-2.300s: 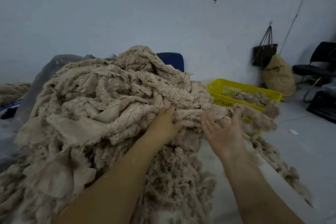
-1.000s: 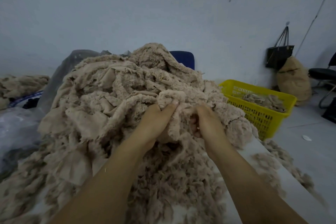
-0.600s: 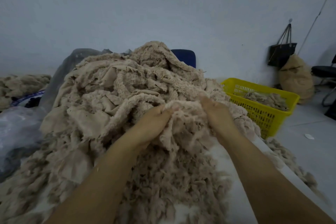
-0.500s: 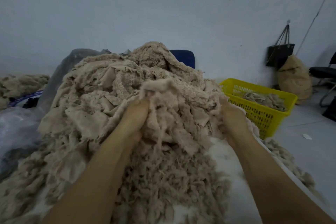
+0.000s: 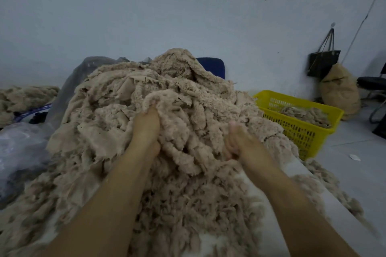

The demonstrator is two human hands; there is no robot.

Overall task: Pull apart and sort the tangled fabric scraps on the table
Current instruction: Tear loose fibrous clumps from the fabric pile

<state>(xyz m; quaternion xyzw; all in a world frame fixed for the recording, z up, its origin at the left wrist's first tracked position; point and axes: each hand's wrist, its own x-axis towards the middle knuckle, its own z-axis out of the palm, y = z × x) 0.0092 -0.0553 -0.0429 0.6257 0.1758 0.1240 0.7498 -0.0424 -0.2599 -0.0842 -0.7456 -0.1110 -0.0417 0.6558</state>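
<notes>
While left hand (image 5: pixel 146 126) clutches fabric scraps (image 5: pixel 188 89), right hand (image 5: pixel 240 142) grips them nearer, apart.

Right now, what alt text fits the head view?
The left hand and right hand grip a tangled pile of beige fabric scraps on a white table; a yellow basket holding more scraps stands to the right.

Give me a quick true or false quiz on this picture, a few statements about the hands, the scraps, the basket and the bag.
1. The left hand and the right hand each grip scraps in the beige pile. True.
2. The yellow basket stands to the right of the pile. True.
3. The basket is empty. False: some scraps lie in it.
4. The black bag lies on the table. False: it hangs on the wall.
</notes>
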